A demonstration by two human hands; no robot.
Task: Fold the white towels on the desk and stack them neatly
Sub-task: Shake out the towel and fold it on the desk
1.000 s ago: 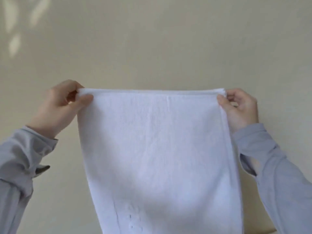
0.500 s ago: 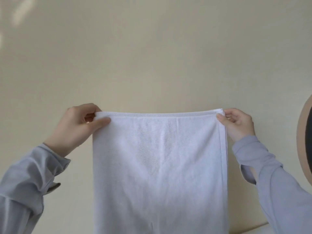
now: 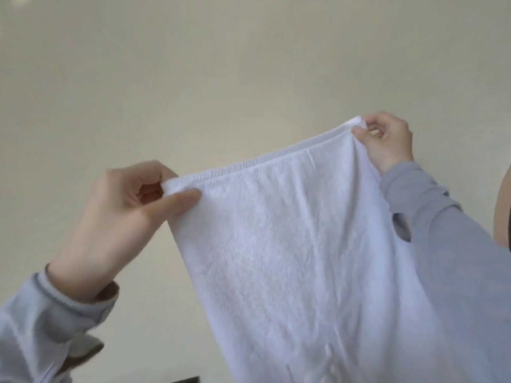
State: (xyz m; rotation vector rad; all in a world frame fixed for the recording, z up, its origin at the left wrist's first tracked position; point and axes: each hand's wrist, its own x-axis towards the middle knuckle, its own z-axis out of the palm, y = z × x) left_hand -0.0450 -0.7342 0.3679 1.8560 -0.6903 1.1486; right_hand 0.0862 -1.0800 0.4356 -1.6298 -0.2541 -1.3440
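- One white terry towel [image 3: 298,244] hangs mid-air, its stitched hem slanting from 9 up toward 2 o'clock.
- Left hand [image 3: 121,217] pinches one corner; right hand [image 3: 387,140] pinches the other.

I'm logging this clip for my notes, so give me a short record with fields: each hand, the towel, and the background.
left hand: pinches the white towel at its upper left corner
right hand: pinches the upper right corner, held higher than the left hand
towel state: hangs in the air, top edge slanting up to the right, bottom out of frame
background: plain cream wall
folded stack: none in view
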